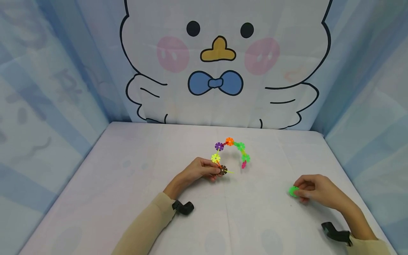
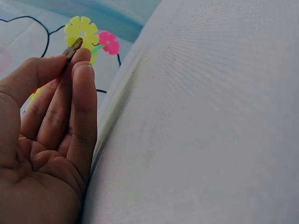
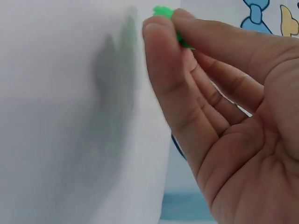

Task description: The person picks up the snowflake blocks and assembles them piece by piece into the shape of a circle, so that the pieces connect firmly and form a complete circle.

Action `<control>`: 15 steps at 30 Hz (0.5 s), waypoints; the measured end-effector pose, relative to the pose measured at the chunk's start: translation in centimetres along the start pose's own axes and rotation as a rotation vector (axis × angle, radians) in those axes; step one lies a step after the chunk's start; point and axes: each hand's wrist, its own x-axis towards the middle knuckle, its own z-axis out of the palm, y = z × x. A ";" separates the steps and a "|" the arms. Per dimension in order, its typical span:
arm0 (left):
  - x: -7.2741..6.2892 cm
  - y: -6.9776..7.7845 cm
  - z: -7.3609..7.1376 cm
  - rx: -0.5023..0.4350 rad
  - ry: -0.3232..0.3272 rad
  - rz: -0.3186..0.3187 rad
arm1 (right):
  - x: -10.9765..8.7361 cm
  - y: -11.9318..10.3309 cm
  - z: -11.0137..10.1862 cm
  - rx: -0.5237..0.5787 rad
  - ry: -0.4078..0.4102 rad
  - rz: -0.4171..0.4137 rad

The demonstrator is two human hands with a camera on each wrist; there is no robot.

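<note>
My left hand [image 1: 200, 169] pinches a brown notched snowflake disc [image 1: 224, 170] between thumb and fingertips. From it, a curved chain of linked discs arcs up and round to the right, open at one side. Yellow [image 1: 215, 158], purple [image 1: 219, 146], orange [image 1: 230, 141] and green discs [image 1: 245, 158] show along it, with a pink disc [image 1: 243, 165] at its far end. The left wrist view shows the brown disc [image 2: 73, 48] edge-on. Off to the right, my right hand [image 1: 318, 191] pinches a green disc [image 1: 293, 191], partly hidden by thumb and fingers.
A white cloth-covered table [image 1: 127, 159] lies under both hands. Behind it hangs a curtain [image 1: 216, 109] printed with a cartoon bird, and blue-white curtains [image 1: 366, 106] close both sides. Black wrist cameras [image 1: 183, 207] sit at both sleeves.
</note>
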 end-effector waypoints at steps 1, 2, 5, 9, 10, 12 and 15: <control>0.0 0.0 0.0 0.000 -0.001 0.001 | 0.3 -0.2 0.2 0.032 -0.007 -0.006; 0.0 0.0 0.0 -0.001 -0.002 0.001 | 0.7 -0.5 0.4 0.061 -0.014 -0.013; 0.1 0.0 0.0 -0.004 -0.005 0.004 | 2.0 -1.3 1.3 0.141 -0.048 -0.040; 0.2 -0.2 -0.1 -0.008 -0.025 0.012 | 4.0 -2.5 2.7 0.235 -0.094 -0.074; 0.3 -0.2 -0.1 -0.011 -0.027 0.011 | 4.5 -2.9 3.1 0.250 -0.102 -0.076; 0.3 -0.3 -0.1 -0.015 -0.033 0.013 | 5.5 -3.8 3.8 0.275 -0.116 -0.076; 0.3 -0.3 -0.2 -0.014 -0.031 0.014 | 7.0 -5.1 5.0 0.283 -0.124 -0.073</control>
